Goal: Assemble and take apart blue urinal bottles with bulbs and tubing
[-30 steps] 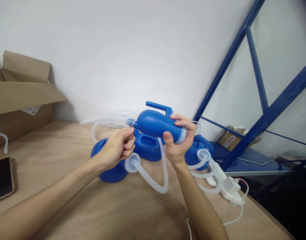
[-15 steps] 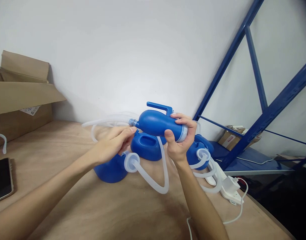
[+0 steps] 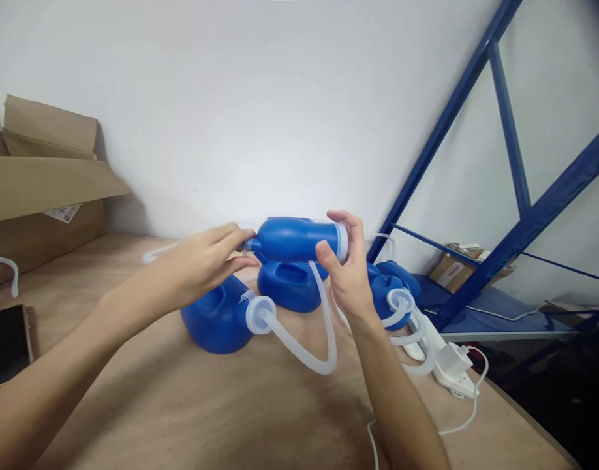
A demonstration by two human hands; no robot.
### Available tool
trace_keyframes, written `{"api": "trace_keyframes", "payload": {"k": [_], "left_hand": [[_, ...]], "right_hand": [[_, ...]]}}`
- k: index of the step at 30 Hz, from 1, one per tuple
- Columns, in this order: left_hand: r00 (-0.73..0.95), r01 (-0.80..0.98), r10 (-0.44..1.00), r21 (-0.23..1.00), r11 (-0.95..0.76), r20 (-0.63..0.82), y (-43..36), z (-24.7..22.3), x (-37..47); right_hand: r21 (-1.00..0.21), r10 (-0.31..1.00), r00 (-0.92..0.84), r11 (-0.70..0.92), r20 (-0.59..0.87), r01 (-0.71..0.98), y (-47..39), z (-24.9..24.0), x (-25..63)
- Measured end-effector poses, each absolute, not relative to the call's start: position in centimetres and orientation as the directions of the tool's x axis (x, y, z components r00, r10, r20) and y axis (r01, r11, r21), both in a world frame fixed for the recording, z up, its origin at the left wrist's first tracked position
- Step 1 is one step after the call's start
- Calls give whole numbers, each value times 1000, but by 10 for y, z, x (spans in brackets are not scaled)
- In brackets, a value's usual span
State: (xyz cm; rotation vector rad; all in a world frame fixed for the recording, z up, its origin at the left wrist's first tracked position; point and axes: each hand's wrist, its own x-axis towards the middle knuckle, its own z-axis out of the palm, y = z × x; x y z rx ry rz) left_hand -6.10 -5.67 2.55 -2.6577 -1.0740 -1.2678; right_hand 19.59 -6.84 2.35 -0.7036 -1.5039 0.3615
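The blue bottle [image 3: 297, 240] has rolled, gripped in the right hand [image 3: 351, 277] above the table [image 3: 260, 411]. The left hand [image 3: 204, 260] now bends around its neck [image 3: 254, 245], likely working there; pinching or not cannot be told.

A light brown wooden table [image 3: 260, 418] spreads out before me. On it, near the middle, I see a rounded blue container [image 3: 216, 333] with a translucent cap [image 3: 260, 315], its tube [image 3: 304, 358] looping down, and just behind, a second blue container [image 3: 292, 297]. More blue containers [image 3: 382, 290] sit to my right, near a white power strip [image 3: 441, 372] and a thin cable [image 3: 459, 431]. To my left lie a dark-screened phone [image 3: 6, 346] and, further back, an open cardboard box [image 3: 45, 228].
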Motion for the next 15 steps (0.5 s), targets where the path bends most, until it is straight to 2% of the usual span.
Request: {"api": "trace_keyframes", "payload": {"k": [3,5,7,9,12,15], "left_hand": [[264,673,538,247,-697,801,-53,32,-70],[135,723,573,315,-615,809,-47,35,-76],[65,728,645,406,-553,762,-37,31,-81],[54,706,716,480,-520,696,-23,23,-83],[98,704,802,528,-474,590,-2,4,-82],[175,751,865,504,-427,471,10,-13,-76]], "right_hand": [[-709,719,-125,695,684,114,-63,20,202],[-709,724,-376,674,578,209,-61,18,204],[-593,643,-635,730,429,339,-62,16,202],[-440,542,-795,805,271,398,-63,12,197],[-336,488,-857,845,166,416,-62,6,192],[-349,493,-853,840,173,415,-59,2,189]]}}
